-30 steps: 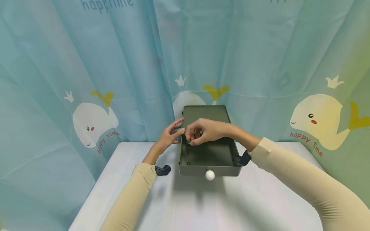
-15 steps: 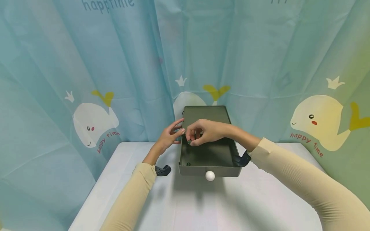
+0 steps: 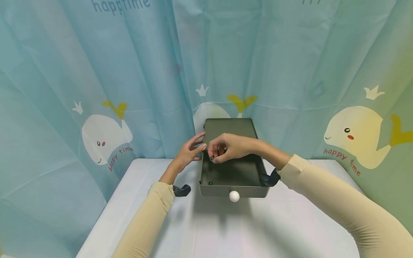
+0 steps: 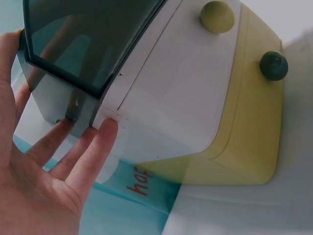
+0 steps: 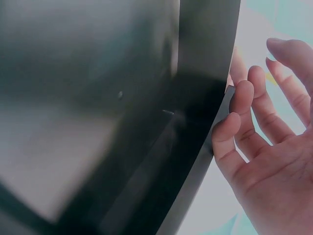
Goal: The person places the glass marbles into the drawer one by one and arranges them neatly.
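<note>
My right hand [image 3: 227, 147] is over the back left of a dark green drawer [image 3: 235, 191] that is pulled out. Its thumb and fingertips pinch a small dark green marble [image 3: 211, 158]. Another small marble [image 3: 210, 183] lies inside the drawer near its front left corner. My left hand [image 3: 185, 154] is at the drawer's left side, fingers spread and fairly straight. In the left wrist view, the left hand [image 4: 54, 181] has its fingertips against the cabinet's side. The right wrist view shows the dark drawer interior [image 5: 88, 147] and a hand [image 5: 274, 152] at its wall.
Under the dark top, the cabinet has a white drawer [image 4: 181, 73] with a yellow knob [image 4: 217, 17] and a yellow drawer [image 4: 249, 107] with a dark green knob [image 4: 274, 66]. A white knob [image 3: 234, 196] fronts the pulled-out drawer. The white table [image 3: 209, 236] meets a blue curtain [image 3: 145, 71].
</note>
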Motion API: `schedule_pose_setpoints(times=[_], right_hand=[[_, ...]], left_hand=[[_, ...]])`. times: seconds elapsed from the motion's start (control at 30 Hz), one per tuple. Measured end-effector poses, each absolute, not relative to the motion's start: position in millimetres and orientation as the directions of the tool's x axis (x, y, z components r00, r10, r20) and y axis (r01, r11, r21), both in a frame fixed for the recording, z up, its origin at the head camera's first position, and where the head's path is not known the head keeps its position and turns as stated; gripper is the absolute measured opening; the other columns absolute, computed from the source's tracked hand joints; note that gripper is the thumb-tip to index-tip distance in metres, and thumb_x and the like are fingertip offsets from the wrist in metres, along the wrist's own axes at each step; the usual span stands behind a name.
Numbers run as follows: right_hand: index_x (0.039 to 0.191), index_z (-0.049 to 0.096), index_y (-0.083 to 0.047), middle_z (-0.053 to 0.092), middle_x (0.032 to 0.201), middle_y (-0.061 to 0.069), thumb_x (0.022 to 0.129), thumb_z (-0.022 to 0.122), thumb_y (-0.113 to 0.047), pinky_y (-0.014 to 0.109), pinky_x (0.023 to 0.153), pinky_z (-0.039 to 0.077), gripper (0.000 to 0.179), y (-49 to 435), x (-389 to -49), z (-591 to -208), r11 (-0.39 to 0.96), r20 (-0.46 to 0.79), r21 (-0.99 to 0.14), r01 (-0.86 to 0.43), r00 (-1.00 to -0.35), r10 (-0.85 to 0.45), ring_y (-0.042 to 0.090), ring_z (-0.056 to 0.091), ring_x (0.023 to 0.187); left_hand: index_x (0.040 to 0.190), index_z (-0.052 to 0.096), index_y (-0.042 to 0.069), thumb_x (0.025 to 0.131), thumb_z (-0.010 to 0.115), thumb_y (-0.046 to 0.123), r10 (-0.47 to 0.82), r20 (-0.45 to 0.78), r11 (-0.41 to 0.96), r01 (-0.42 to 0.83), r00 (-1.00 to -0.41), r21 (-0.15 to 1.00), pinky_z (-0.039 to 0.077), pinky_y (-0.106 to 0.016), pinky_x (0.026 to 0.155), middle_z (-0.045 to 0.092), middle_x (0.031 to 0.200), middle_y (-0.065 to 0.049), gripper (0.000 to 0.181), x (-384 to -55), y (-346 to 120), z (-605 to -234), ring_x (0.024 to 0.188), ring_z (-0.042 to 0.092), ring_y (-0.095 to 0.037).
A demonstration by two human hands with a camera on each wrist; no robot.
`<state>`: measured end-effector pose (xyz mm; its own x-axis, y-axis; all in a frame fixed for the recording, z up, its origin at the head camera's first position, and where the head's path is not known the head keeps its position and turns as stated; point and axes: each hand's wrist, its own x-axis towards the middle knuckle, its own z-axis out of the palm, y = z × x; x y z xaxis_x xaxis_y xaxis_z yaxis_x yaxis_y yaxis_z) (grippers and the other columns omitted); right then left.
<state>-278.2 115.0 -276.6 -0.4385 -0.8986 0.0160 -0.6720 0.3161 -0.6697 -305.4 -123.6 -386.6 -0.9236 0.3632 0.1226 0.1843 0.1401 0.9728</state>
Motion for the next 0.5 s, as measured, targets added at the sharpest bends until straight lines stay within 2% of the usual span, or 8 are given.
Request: schedule_pose_setpoints(times=[0.07,0.27,0.5], right_hand=[[0.105,0.070,-0.012,0.066,0.088,0.000,0.094,0.075,-0.013,0.046,0.078,0.054,0.012,116,-278,-277,0.325,0.014,-0.664,-0.673,-0.445,-0.895,0.023,0.064,0.080],[0.126,0.066,-0.007,0.065,0.093,0.001,0.092,0.080,-0.021,0.046,0.083,0.055,0.039,121,-277,-276,0.361,0.014,-0.646,-0.673,-0.482,-0.876,0.023,0.067,0.084],[0.134,0.063,-0.008,0.066,0.098,0.002,0.092,0.079,-0.022,0.046,0.086,0.055,0.046,125,-273,-275,0.358,0.029,-0.642,-0.678,-0.488,-0.873,0.023,0.069,0.084]], left_hand=[[0.156,0.043,0.037,0.103,0.064,0.036,0.362,0.121,0.139,0.182,-0.924,0.973,0.054,-0.056,0.098,0.038,0.161,-0.013,0.058,-306,-123,-386,0.140,0.048,-0.035],[0.157,0.044,0.036,0.103,0.063,0.036,0.360,0.120,0.144,0.183,-0.925,0.973,0.055,-0.055,0.097,0.038,0.160,-0.013,0.057,-306,-123,-386,0.140,0.049,-0.035],[0.156,0.044,0.036,0.103,0.064,0.036,0.363,0.122,0.141,0.184,-0.924,0.973,0.054,-0.056,0.098,0.038,0.160,-0.012,0.057,-304,-123,-384,0.142,0.046,-0.034]])
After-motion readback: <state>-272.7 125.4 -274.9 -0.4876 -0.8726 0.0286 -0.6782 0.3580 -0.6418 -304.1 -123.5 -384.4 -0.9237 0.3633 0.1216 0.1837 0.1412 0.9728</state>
